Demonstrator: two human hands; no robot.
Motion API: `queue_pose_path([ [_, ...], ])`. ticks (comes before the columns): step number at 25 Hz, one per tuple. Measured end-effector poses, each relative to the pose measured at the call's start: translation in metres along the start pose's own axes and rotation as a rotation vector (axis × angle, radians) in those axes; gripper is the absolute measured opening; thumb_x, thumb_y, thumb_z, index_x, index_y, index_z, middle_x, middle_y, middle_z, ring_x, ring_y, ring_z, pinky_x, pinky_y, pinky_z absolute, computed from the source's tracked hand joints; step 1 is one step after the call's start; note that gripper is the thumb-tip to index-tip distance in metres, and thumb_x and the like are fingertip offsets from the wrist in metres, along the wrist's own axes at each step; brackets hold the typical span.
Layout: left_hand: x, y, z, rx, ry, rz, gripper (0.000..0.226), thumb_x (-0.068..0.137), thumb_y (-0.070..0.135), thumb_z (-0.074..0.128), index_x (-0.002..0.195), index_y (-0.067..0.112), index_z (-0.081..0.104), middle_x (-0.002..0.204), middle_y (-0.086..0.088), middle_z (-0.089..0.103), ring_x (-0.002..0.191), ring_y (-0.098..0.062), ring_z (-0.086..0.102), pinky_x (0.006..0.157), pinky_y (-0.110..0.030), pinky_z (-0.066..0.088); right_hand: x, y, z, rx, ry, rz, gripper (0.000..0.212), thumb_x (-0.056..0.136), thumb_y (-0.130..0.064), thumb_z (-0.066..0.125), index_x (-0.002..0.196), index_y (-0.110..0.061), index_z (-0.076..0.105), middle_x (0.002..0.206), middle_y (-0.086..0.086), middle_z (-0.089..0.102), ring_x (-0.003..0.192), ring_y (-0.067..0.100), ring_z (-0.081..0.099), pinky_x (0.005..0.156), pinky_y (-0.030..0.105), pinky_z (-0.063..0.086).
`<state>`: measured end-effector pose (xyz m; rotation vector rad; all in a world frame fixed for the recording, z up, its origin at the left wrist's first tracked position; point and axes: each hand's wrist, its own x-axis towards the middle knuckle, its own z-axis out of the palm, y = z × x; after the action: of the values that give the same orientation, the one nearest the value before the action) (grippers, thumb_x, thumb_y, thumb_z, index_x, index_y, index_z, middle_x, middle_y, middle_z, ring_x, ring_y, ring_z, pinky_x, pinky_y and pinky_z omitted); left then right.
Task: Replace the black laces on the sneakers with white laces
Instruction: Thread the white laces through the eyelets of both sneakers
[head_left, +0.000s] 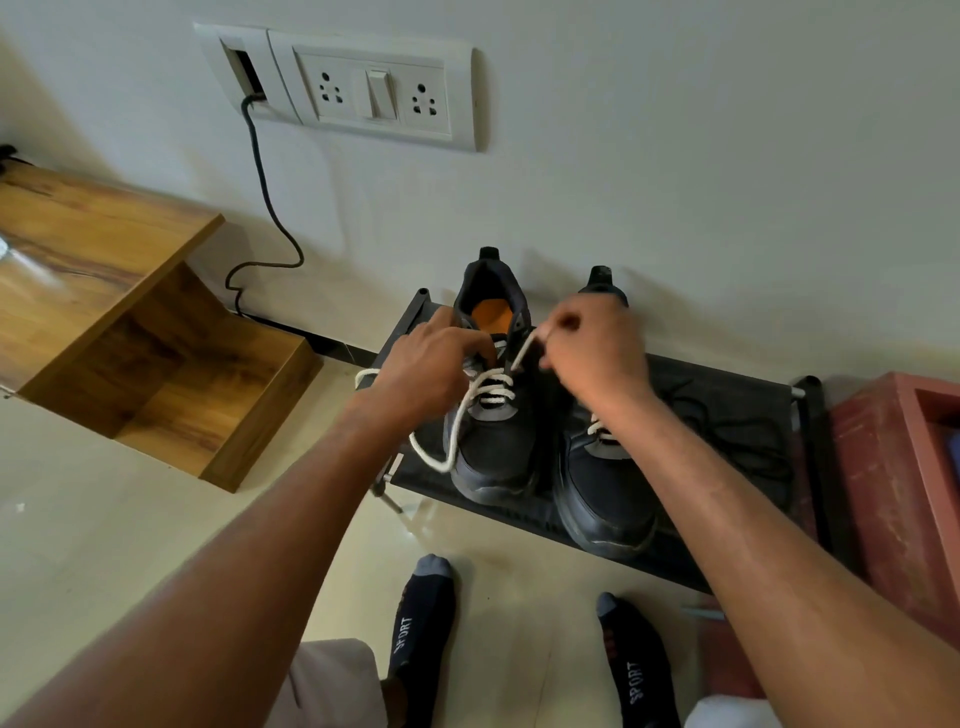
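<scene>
Two black sneakers stand side by side on a low black shoe rack (737, 400) against the wall. Their toes point toward the person.

The left sneaker (493, 447) sits near the left end of the rack. A white lace (488, 387) crosses back and forth over its front. One loose end of the lace hangs down in a loop by the left front corner of the rack. The shoe's mouth is open and an orange insole shows inside.

The left hand (431, 369) is at the left side of this sneaker, near the top holes. Its fingers are curled and they seem to pinch the white lace there, but the fingertips are partly hidden. The right hand (592, 353) is closed in a pinch on the other end of the white lace and holds it up, so the lace runs tight from the shoe to the fingers.

The right sneaker (602, 488) stands just beside the first one, nearer the front edge of the rack. A bit of white lace shows on it under the right arm. A black lace (727, 436) lies loose on the rack, to the right of the right sneaker.

Two feet in dark socks (426, 623) rest on the floor in front of the rack. A wooden shelf (156, 332) is at the left. A red box (893, 493) stands at the right end of the rack. A switch board (379, 93) is on the wall, with a dark cable (265, 197) hanging down from it.
</scene>
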<state>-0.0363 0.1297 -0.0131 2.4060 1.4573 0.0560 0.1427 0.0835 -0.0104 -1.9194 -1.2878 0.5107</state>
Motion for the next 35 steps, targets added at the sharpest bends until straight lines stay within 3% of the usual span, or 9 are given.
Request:
queue_pose_path([
  [2, 0.001, -0.002, 0.000, -0.044, -0.034, 0.008, 0.042, 0.092, 0.005, 0.068, 0.118, 0.038, 0.071, 0.118, 0.001, 0.042, 0.105, -0.027, 0.054, 0.074, -0.029, 0.037, 0.014, -0.009, -0.023, 0.447, 0.385, 0.089, 0.014, 0.095, -0.011, 0.057, 0.089, -0.014, 0.068, 0.083, 0.000, 0.076, 0.072, 0.018, 0.076, 0.069, 0.040, 0.063],
  [4, 0.002, -0.001, 0.002, -0.072, -0.064, 0.004, 0.045, 0.092, 0.002, 0.065, 0.119, 0.038, 0.070, 0.116, 0.002, 0.038, 0.099, -0.027, 0.054, 0.065, -0.026, 0.035, 0.018, -0.010, -0.040, 0.673, 0.484, 0.133, 0.011, 0.098, -0.007, 0.053, 0.103, -0.015, 0.059, 0.097, 0.006, 0.075, 0.083, 0.019, 0.075, 0.068, 0.036, 0.060],
  [9, 0.007, 0.001, 0.001, -0.087, -0.037, -0.006, 0.050, 0.094, -0.002, 0.056, 0.117, 0.039, 0.073, 0.112, 0.004, 0.039, 0.098, -0.024, 0.051, 0.068, -0.027, 0.034, -0.014, 0.002, -0.006, -0.502, -0.154, -0.230, 0.027, 0.093, -0.031, 0.076, 0.118, -0.023, 0.070, 0.131, 0.000, 0.057, 0.121, 0.025, 0.051, 0.100, 0.045, 0.048],
  [12, 0.006, 0.001, 0.001, -0.095, -0.019, -0.012, 0.050, 0.095, -0.004, 0.054, 0.116, 0.037, 0.074, 0.111, 0.004, 0.041, 0.097, -0.022, 0.050, 0.068, -0.026, 0.033, -0.017, 0.000, 0.005, -0.511, -0.253, -0.240, 0.013, 0.093, -0.037, 0.077, 0.101, -0.027, 0.081, 0.105, -0.004, 0.073, 0.104, 0.023, 0.065, 0.093, 0.045, 0.053],
  [15, 0.006, -0.001, 0.000, -0.107, -0.022, 0.006, 0.043, 0.094, -0.001, 0.061, 0.114, 0.036, 0.075, 0.110, 0.005, 0.040, 0.095, -0.018, 0.046, 0.064, -0.019, 0.030, -0.005, -0.007, -0.018, -0.105, 0.236, -0.040, 0.016, 0.093, -0.020, 0.066, 0.087, -0.023, 0.080, 0.093, -0.008, 0.071, 0.090, 0.021, 0.069, 0.075, 0.028, 0.056],
  [18, 0.005, -0.004, -0.001, -0.125, -0.017, 0.025, 0.031, 0.095, 0.011, 0.071, 0.113, 0.037, 0.074, 0.112, 0.005, 0.043, 0.097, -0.018, 0.047, 0.070, -0.023, 0.033, 0.003, -0.009, -0.042, -0.209, 0.638, -0.109, 0.025, 0.092, -0.010, 0.067, 0.116, -0.018, 0.067, 0.128, -0.001, 0.056, 0.110, 0.021, 0.055, 0.078, 0.024, 0.046],
  [23, 0.009, -0.002, 0.001, -0.100, -0.011, 0.007, 0.041, 0.092, 0.008, 0.072, 0.119, 0.038, 0.073, 0.116, 0.005, 0.045, 0.102, -0.019, 0.047, 0.078, -0.029, 0.037, -0.024, -0.009, -0.001, -0.347, -0.298, -0.250, 0.038, 0.093, -0.022, 0.077, 0.129, -0.027, 0.066, 0.115, -0.003, 0.071, 0.103, 0.018, 0.066, 0.089, 0.041, 0.058],
  [29, 0.005, -0.001, -0.004, -0.130, -0.052, 0.017, 0.042, 0.093, -0.001, 0.062, 0.112, 0.034, 0.075, 0.111, 0.003, 0.044, 0.097, -0.018, 0.045, 0.064, -0.020, 0.033, -0.003, -0.001, -0.034, -0.295, 0.295, -0.066, 0.011, 0.096, -0.019, 0.072, 0.100, -0.025, 0.080, 0.098, -0.002, 0.076, 0.088, 0.024, 0.072, 0.075, 0.035, 0.057],
  [35, 0.003, -0.002, -0.009, -0.198, -0.170, 0.043, 0.030, 0.103, 0.012, 0.060, 0.122, 0.033, 0.070, 0.095, 0.009, 0.069, 0.085, -0.009, 0.065, 0.071, -0.028, 0.045, -0.019, -0.001, -0.009, -0.358, -0.292, -0.222, 0.026, 0.093, -0.031, 0.078, 0.119, -0.031, 0.075, 0.108, -0.002, 0.076, 0.096, 0.019, 0.071, 0.086, 0.038, 0.059],
])
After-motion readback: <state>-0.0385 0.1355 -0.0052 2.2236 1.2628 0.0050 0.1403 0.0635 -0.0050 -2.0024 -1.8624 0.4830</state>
